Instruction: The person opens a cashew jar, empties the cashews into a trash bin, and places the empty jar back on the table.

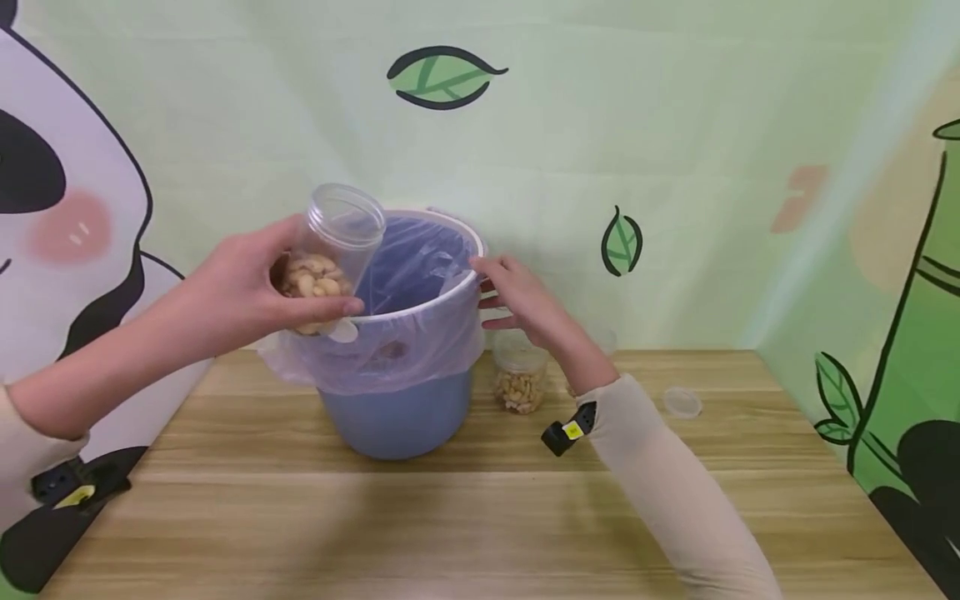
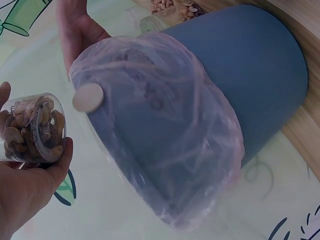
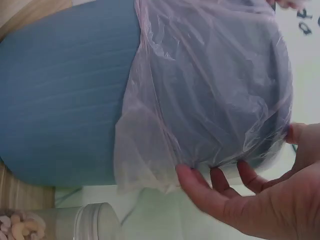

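A clear, lidless jar with cashews in its lower part is held in my left hand. It leans with its mouth up and to the right, at the left rim of a blue trash bin. A translucent pinkish bag lines the bin and folds down over its outside. At the bin's right side my right hand grips the rim, thumb on top. In the right wrist view its fingers bend against the bag from outside. A white round tab sits at the rim.
A second jar of cashews stands on the wooden table to the right of the bin. Behind my right forearm another clear container is mostly hidden. A clear round lid lies farther right. A printed cloth hangs behind.
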`<state>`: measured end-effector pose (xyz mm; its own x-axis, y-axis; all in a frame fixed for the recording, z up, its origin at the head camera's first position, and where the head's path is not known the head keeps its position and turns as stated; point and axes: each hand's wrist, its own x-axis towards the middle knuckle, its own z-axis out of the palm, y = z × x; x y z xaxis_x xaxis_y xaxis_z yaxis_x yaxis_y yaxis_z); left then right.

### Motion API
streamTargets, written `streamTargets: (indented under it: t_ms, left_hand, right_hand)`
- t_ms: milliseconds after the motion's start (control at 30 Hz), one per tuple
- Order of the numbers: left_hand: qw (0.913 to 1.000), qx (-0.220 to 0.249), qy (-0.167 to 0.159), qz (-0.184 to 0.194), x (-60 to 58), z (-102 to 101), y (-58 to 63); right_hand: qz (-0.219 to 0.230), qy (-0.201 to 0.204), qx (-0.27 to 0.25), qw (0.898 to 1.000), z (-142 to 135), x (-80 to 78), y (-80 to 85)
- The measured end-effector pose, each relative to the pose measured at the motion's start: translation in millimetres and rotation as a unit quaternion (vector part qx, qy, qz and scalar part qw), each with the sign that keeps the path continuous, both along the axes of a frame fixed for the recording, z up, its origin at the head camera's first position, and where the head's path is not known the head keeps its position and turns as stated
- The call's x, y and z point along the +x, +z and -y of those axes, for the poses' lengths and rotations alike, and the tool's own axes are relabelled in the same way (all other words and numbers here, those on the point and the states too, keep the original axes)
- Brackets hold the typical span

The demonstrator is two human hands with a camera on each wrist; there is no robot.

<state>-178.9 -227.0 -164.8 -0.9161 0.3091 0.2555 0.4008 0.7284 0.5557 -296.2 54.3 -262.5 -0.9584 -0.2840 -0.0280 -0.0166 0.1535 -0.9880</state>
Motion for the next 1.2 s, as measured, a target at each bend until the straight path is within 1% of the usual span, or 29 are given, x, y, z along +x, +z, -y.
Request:
streamTargets:
  t_ms: [133, 267, 367, 500, 567, 700, 767, 1000, 1200]
  left_hand:
    - [1.0, 0.0, 0.0, -0.007, -1.5, -3.2, -2.1]
    - [0.9998, -0.006, 0.001, -0.017, -3.4, -5.1, -2.1]
    - [0.9997, -0.013, 0.003, -0.021, -5.7, -6.2, -0.8]
    - [0.9996, -0.018, 0.007, -0.023, -7.5, -7.1, 1.8]
    - [0.9995, -0.02, 0.01, -0.022, -7.3, -7.3, 3.7]
    - [0.9994, -0.025, 0.012, -0.021, -6.9, -8.5, 6.8]
    - [0.9994, -0.025, 0.012, -0.022, -8.7, -10.3, 6.4]
    - [0.9996, -0.017, 0.022, 0.004, -17.4, -17.2, 5.8]
    - [0.9992, -0.011, 0.034, 0.018, -23.9, -19.2, 6.6]
  right_hand:
    - [0.018, 0.01, -0.04, 0.999, -4.0, -11.9, -3.7]
    - [0.039, 0.028, -0.053, 0.997, -6.7, -17.9, -3.5]
    - [0.042, 0.014, -0.027, 0.999, -10.0, -16.3, -1.2]
    - [0.028, -0.015, 0.017, 0.999, -13.5, -11.2, 4.0]
    - [0.021, -0.01, 0.022, 0.999, -13.7, -8.6, 6.8]
    - [0.024, 0.015, -0.005, 1.0, -11.2, -3.4, 9.1]
    - [0.028, 0.023, -0.02, 0.999, -10.5, -2.9, 8.4]
    - [0.04, 0.034, -0.061, 0.997, -11.4, -5.5, 6.4]
    - [0.049, 0.04, -0.073, 0.995, -11.3, -8.2, 3.8]
